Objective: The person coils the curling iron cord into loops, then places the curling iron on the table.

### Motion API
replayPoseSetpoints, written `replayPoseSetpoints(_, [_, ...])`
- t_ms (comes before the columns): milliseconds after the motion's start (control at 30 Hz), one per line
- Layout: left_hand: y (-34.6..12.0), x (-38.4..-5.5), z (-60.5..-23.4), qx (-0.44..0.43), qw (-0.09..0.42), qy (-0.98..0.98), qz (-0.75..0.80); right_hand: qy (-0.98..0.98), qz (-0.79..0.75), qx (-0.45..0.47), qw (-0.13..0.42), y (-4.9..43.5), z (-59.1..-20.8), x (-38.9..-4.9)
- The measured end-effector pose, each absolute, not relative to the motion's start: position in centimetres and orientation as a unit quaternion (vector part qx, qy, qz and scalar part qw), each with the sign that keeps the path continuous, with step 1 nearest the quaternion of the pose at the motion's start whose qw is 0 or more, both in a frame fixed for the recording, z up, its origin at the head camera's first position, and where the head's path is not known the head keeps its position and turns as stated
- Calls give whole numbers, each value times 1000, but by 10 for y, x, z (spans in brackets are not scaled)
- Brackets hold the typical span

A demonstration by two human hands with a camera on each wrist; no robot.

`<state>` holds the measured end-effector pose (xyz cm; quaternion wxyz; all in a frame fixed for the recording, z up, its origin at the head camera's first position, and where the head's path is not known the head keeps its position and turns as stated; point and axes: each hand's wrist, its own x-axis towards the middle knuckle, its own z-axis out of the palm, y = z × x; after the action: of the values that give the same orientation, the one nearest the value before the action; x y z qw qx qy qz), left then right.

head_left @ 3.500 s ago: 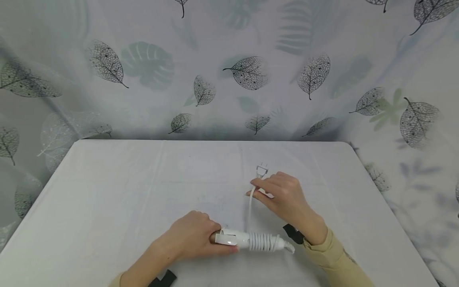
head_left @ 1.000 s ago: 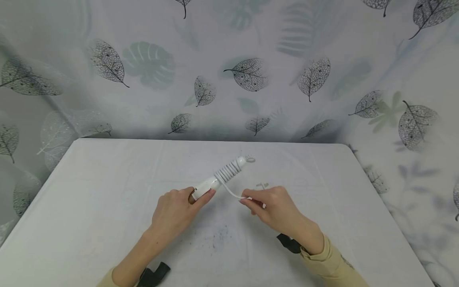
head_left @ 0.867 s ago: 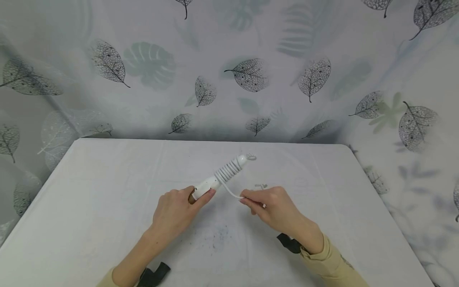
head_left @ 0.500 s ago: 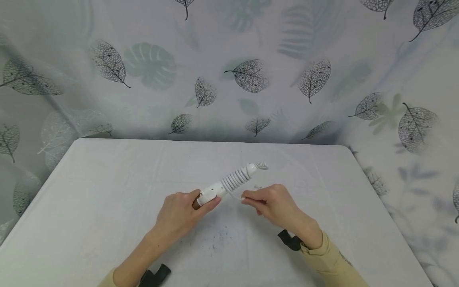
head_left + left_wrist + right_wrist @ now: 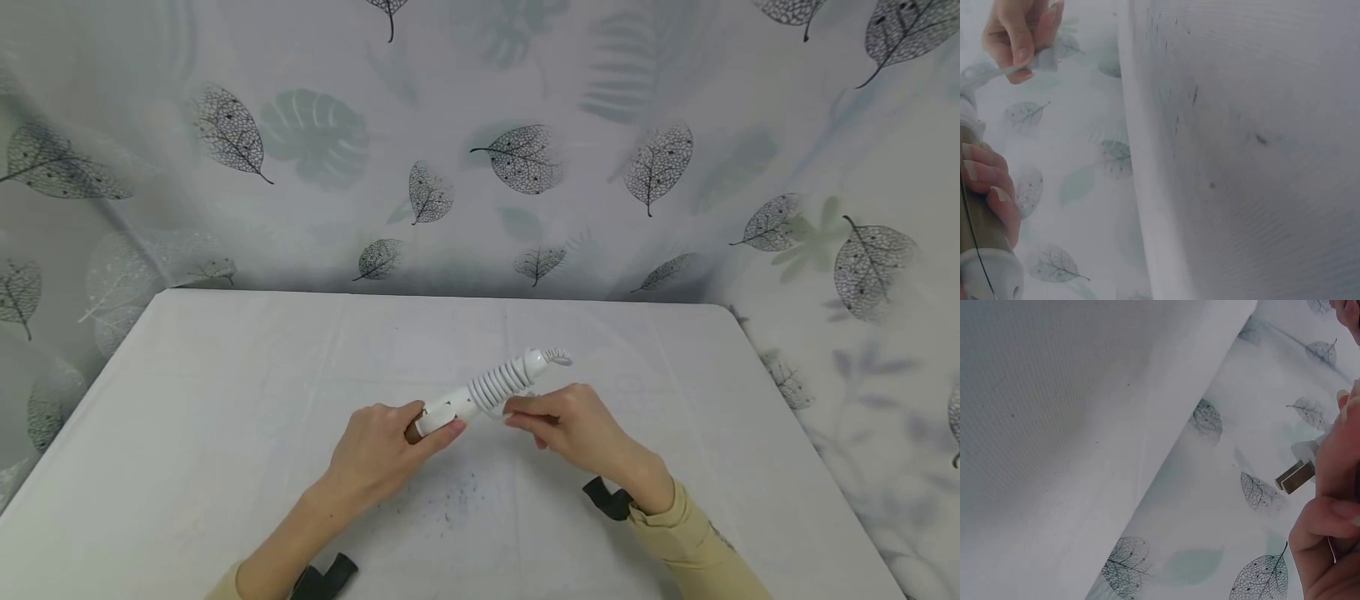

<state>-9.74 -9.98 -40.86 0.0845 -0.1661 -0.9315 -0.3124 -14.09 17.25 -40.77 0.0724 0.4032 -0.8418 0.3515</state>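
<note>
A white curling iron (image 5: pixel 444 410) is held at a slant in my left hand (image 5: pixel 375 454), its handle end pointing up and right. In the left wrist view, my left fingers (image 5: pixel 991 181) wrap its gold-brown barrel (image 5: pixel 985 225). White cord (image 5: pixel 501 385) is wound in several turns around the handle, and a curved sleeve (image 5: pixel 557 357) sticks out at the handle's end. Close beside the coils, my right hand (image 5: pixel 581 425) pinches the loose cord. Two flat prongs of the plug (image 5: pixel 1295 477) poke out by the right fingers in the right wrist view.
Both hands are over a white-covered table (image 5: pixel 225 400) with small dark specks (image 5: pixel 459 500) near its middle. A leaf-patterned curtain (image 5: pixel 480 150) stands behind it. Black straps (image 5: pixel 326 577) sit at the wrists.
Since 3.5 seconds ago, the curling iron has moved back and tilted upward. Over the last second, its handle has swung right toward my right hand, and the visible loose cord has become shorter.
</note>
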Motion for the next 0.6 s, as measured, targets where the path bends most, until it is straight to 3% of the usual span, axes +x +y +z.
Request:
replayPoseSetpoints(267, [-101, -98, -408, -200, 63, -920, -331, -832, 370, 412, 33, 175, -405, -141])
replayPoseSetpoints(600, [-104, -98, -408, -251, 7, -906, -340, -853, 302, 417, 84, 177, -410, -142])
